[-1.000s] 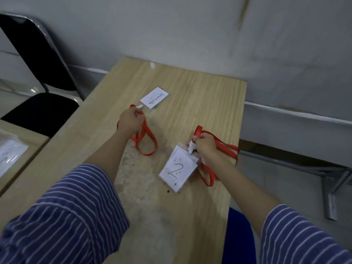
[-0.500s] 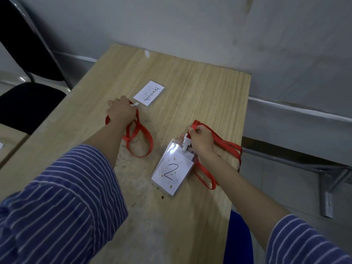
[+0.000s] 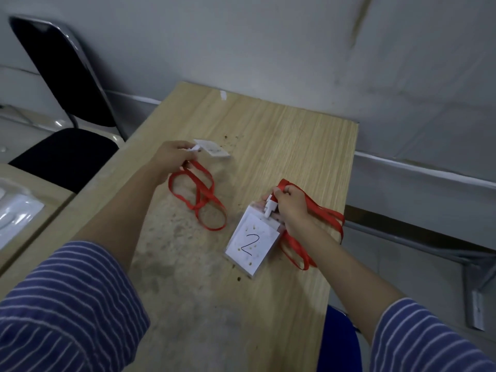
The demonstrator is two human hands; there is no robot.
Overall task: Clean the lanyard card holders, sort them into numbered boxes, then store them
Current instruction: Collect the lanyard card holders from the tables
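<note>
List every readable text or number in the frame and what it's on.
"2": handwritten in black on the white card inside the near card holder, pinched at its clip by the right hand.
Far card holder, held at its clip by the left hand: a dark mark on its card, tilted and blurred, not readable.
Nothing else carries text.

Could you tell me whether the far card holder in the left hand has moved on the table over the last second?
Yes. The far card holder lay flat on the table earlier; now the left hand has tilted it up off the wood.
</note>
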